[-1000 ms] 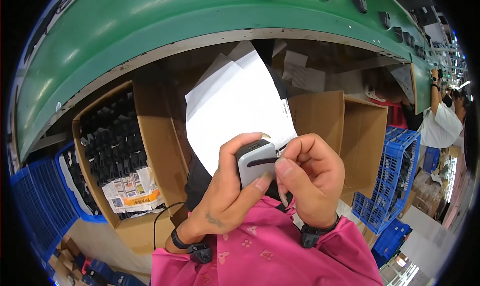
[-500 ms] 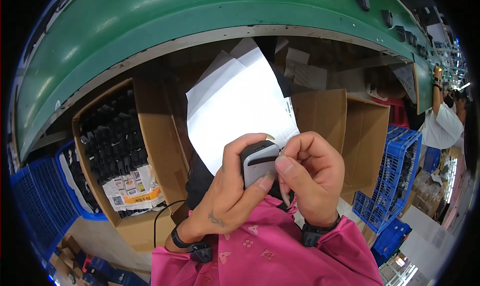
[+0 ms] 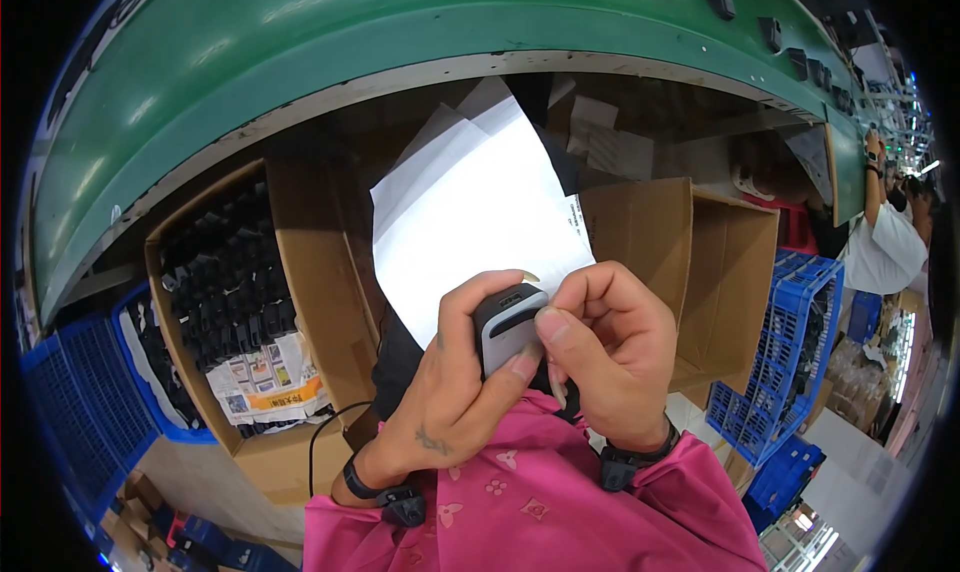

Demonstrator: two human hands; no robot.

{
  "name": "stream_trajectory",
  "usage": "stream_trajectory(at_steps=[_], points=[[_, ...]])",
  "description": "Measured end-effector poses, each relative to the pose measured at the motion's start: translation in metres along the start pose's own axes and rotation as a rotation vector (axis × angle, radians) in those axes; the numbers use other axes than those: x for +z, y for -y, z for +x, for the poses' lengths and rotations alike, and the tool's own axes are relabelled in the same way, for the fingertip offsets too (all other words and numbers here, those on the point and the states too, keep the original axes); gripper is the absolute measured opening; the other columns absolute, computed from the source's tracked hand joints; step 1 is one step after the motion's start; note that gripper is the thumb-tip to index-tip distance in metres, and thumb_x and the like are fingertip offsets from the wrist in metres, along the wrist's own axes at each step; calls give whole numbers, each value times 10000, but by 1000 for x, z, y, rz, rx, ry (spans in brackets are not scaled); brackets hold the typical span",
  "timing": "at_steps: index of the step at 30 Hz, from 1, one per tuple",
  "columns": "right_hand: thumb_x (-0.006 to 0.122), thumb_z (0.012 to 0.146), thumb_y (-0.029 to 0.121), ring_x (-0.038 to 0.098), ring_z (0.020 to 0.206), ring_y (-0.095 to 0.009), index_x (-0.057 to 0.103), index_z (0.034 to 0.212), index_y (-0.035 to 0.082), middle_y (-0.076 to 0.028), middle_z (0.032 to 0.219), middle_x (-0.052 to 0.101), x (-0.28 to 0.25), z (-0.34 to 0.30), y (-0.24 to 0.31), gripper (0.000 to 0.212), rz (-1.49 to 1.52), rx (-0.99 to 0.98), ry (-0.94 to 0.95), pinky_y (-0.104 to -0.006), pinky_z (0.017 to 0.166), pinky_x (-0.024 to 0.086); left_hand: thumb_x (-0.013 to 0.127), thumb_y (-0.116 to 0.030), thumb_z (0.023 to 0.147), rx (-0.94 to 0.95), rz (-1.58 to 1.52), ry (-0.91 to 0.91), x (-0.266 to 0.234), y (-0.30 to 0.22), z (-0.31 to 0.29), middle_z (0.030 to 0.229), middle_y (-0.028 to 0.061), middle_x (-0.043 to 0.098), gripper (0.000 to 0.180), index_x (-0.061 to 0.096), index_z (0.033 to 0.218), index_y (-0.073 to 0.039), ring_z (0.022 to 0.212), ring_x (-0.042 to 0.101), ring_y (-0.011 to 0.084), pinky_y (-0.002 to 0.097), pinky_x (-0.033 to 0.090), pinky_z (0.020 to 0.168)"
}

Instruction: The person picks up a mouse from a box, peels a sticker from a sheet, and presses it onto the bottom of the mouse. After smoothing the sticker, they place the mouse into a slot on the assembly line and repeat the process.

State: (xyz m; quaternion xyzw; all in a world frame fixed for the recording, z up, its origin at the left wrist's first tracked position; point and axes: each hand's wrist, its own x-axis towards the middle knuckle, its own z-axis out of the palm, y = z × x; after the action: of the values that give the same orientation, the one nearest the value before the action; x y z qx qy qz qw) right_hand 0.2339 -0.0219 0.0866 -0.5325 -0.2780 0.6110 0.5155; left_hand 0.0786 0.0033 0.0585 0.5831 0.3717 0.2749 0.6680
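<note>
My left hand (image 3: pixel 455 387) is wrapped round a small grey-and-black plastic device (image 3: pixel 503 346) with rounded corners, its thumb on the grey face. A dark glossy strip crosses the upper part of that face, and a port shows in the black end. My right hand (image 3: pixel 618 362) is closed in a pinch at the device's upper right edge. Whatever lies between its thumb and forefinger is hidden. White paper sheets (image 3: pixel 470 212) lie beyond my hands.
An open carton (image 3: pixel 310 302) of rows of black parts stands left, newspaper (image 3: pixel 268 377) on top. Another carton (image 3: pixel 735 282) and a blue crate (image 3: pixel 775 372) stand right. A green bench (image 3: pixel 400 32) bearing black devices curves across the far side. A person (image 3: pixel 885 252) is at the far right.
Both hands and the device have shifted slightly left. The device has tilted a little, and my right hand's pinch stays at its edge.
</note>
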Motion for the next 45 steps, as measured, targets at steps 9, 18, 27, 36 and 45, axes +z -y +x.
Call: stream_trajectory(at_steps=[9,18,27,36,45], points=[[585,894,23,509,666,-5,523,957,-35,-9,790,580,-1,0,-2,106,-9,-24,5,-150,566,411,529,-62,892,7,37,-9,1,-1,-1,1144,205,501,521,272,1342,-11,1009,560,263,353,431,884],[587,880,13,506,557,-30,500,903,-29,-39,730,567,7,-1,-4,99,-172,-108,-72,-164,483,408,506,-55,901,-53,-73,-1,0,-1,1,1150,181,501,503,260,1338,-11,1026,537,235,342,425,888],[565,887,1,549,604,-62,481,925,-41,-61,751,567,6,-5,-6,101,-214,-208,-55,-196,518,457,495,-57,900,-80,-102,6,0,-3,1,1159,174,496,500,259,1339,-11,1038,527,228,340,417,897],[561,887,30,547,607,-79,481,891,-35,-73,745,567,3,-4,1,103,-100,-65,-4,-211,508,471,493,-56,898,-80,-117,3,-2,-2,0,1155,176,501,500,263,1340,-10,1045,524,227,342,408,912],[572,889,-1,533,630,-42,514,953,-50,-55,800,587,-3,-3,-1,99,85,-43,53,-179,536,430,488,-55,901,-96,-151,23,-2,-4,1,1162,191,499,500,261,1345,-14,1055,525,241,348,407,920]])
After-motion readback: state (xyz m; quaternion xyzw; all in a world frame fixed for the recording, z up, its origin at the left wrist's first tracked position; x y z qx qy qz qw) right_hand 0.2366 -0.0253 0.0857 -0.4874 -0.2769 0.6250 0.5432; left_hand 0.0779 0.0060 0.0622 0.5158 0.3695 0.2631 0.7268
